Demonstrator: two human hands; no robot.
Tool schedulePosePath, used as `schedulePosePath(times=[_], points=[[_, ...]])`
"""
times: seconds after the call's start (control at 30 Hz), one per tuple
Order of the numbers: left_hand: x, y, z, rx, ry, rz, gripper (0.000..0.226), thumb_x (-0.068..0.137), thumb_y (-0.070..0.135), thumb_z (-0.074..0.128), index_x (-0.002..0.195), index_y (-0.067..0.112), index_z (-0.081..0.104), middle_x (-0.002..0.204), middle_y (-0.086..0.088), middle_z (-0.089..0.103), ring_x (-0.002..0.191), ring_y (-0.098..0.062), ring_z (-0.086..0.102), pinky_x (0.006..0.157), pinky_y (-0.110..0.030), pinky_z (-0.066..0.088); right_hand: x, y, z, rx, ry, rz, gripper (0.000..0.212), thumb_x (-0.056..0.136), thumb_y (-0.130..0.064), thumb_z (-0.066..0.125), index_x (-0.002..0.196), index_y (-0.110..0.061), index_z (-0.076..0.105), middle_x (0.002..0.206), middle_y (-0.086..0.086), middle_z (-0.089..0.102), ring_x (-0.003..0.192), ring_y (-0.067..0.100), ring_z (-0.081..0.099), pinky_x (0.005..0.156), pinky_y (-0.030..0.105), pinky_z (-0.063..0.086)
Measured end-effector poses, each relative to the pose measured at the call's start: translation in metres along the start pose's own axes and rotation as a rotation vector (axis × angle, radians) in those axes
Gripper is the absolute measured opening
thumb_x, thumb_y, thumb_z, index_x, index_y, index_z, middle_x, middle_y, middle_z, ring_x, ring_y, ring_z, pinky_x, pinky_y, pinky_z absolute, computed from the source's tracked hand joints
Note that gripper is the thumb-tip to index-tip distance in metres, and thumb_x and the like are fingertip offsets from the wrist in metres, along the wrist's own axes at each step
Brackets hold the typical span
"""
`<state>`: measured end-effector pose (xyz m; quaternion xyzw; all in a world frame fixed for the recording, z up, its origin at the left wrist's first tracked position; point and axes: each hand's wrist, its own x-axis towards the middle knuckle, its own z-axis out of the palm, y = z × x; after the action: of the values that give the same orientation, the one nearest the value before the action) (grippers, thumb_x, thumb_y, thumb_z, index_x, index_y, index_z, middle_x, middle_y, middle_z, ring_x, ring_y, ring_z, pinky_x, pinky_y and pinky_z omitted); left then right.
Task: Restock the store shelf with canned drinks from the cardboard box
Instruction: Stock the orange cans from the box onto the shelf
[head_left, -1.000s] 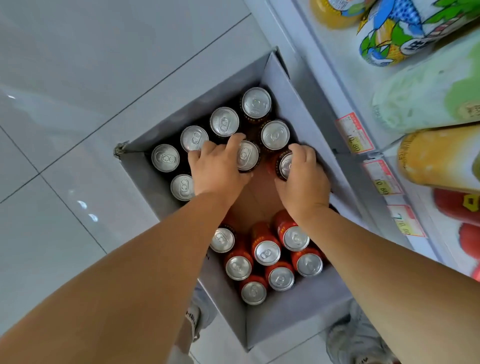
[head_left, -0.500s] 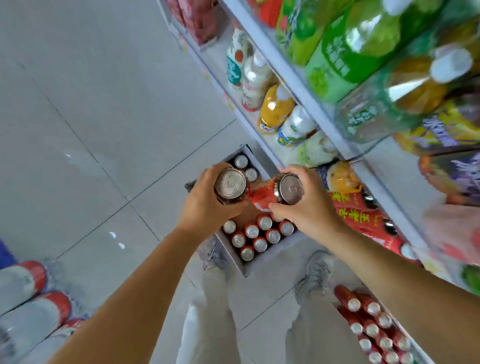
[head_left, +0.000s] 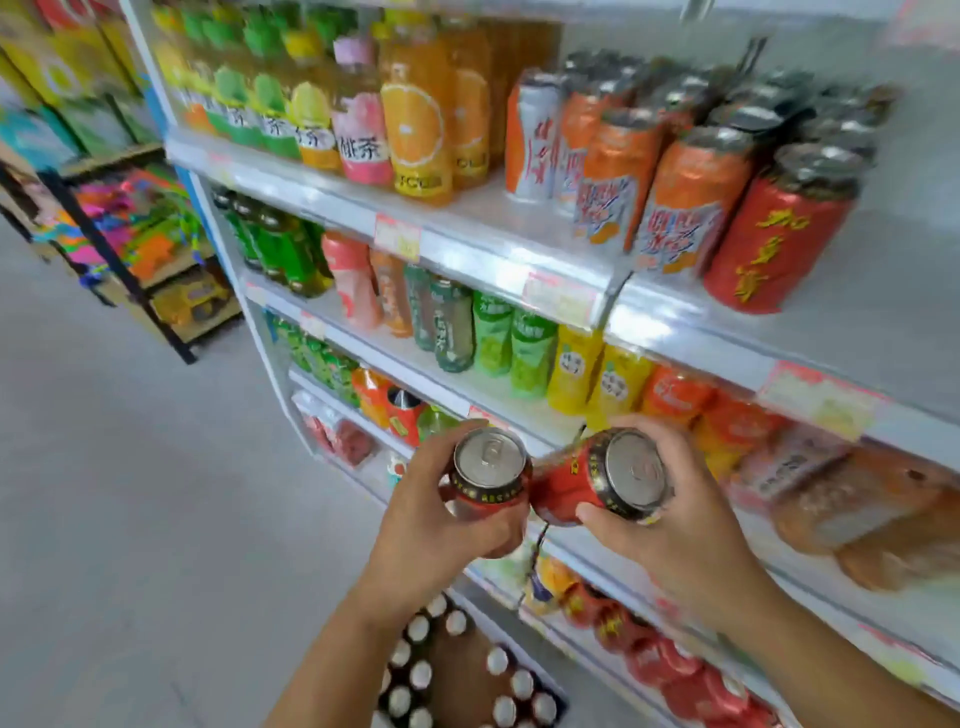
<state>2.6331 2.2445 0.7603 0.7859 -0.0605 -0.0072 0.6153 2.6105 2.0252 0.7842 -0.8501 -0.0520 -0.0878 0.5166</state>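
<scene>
My left hand (head_left: 441, 525) grips a red can (head_left: 488, 478) held upright, its silver top facing me. My right hand (head_left: 670, 514) grips a second red can (head_left: 597, 480), tilted so its top points toward me. The two cans touch side by side in front of the store shelf (head_left: 467, 228). Below my forearms the cardboard box (head_left: 457, 670) sits on the floor with several silver can tops showing. On the upper shelf at the right stands a matching red can (head_left: 774, 234) beside orange cans (head_left: 680, 202).
The shelf unit runs from upper left to lower right, packed with bottled drinks (head_left: 415, 104) and green bottles (head_left: 493, 332). More red cans (head_left: 660, 660) line the low shelf. A dark rack (head_left: 119, 249) with colourful goods stands at the left. Grey floor (head_left: 130, 493) lies open on the left.
Both hands have lifted a can each out of the box and risen from floor level to the middle shelves. My view has swung up from the box to the shelf.
</scene>
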Motion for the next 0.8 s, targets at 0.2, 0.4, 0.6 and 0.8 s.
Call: schedulePosePath(times=[0.2, 0.4, 0.6, 0.8], points=[[0.027, 0.095, 0.043, 0.013, -0.159, 0.208, 0.068, 0.061, 0.032, 0.085, 0.121, 0.033, 0.053, 0.113, 0.015, 0.066, 0.105, -0.006, 0.064, 0.092, -0.029, 0.051, -0.003, -0.040, -0.079, 0.108, 0.301, -0.047, 0.069, 0.050, -0.039, 0.080, 0.110, -0.053, 0.047, 0.109, -0.024, 0.062, 0.104, -0.001, 0.061, 0.089, 0.016, 0.045], [0.048, 0.156, 0.083, -0.070, -0.221, 0.317, 0.056, 0.066, 0.008, 0.088, 0.110, 0.028, 0.060, 0.097, 0.016, 0.071, 0.084, 0.004, 0.066, 0.072, -0.008, 0.047, 0.006, -0.065, -0.154, 0.034, 0.514, -0.063, 0.065, 0.058, -0.028, 0.085, 0.110, -0.039, 0.049, 0.101, -0.020, 0.064, 0.093, -0.008, 0.059, 0.083, 0.010, 0.043], [0.063, 0.179, 0.107, -0.107, -0.224, 0.352, 0.055, 0.061, 0.023, 0.085, 0.109, 0.034, 0.060, 0.099, 0.016, 0.071, 0.091, 0.003, 0.066, 0.073, -0.011, 0.050, 0.042, -0.053, -0.207, -0.083, 0.509, 0.009, 0.060, 0.068, -0.018, 0.081, 0.115, -0.038, 0.050, 0.108, -0.016, 0.063, 0.093, 0.000, 0.060, 0.085, 0.024, 0.047], [0.077, 0.181, 0.123, -0.082, -0.205, 0.345, 0.053, 0.068, 0.015, 0.088, 0.109, 0.035, 0.059, 0.101, 0.015, 0.071, 0.089, 0.005, 0.066, 0.075, -0.009, 0.050, 0.076, -0.025, -0.222, -0.078, 0.477, 0.100, 0.054, 0.072, -0.016, 0.076, 0.116, -0.035, 0.052, 0.106, -0.015, 0.061, 0.095, 0.002, 0.058, 0.074, 0.018, 0.042]])
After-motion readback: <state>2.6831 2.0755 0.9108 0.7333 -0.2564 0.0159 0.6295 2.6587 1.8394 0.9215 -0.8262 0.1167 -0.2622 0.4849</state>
